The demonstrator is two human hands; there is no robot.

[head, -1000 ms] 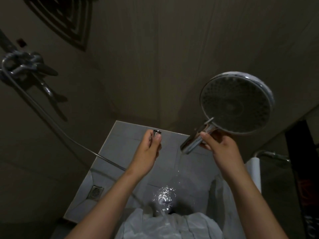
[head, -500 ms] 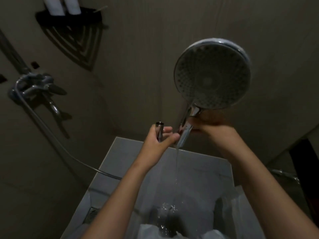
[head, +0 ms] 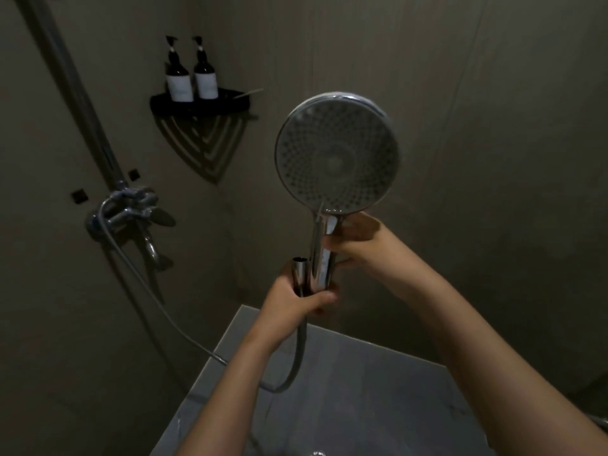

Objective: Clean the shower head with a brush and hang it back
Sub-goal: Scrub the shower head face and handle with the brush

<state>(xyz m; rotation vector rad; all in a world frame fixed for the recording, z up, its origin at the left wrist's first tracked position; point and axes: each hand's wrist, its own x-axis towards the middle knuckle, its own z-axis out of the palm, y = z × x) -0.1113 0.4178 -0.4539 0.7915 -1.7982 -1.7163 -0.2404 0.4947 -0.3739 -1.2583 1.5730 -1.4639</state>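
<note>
The right hand (head: 357, 246) has its grip curled round the handle of the upright shower head (head: 337, 153), mid-scene before the far wall, while the left hand (head: 296, 299) clasps the hose end (head: 300, 271) just beside that handle's base.

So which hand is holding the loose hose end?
The left hand: it grips the hose end fitting, lower in view. The right hand holds the shower head by its handle instead.

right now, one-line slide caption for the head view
Right hand holds the round chrome shower head by its handle; left hand grips the detached silver hose end beside it.
</note>
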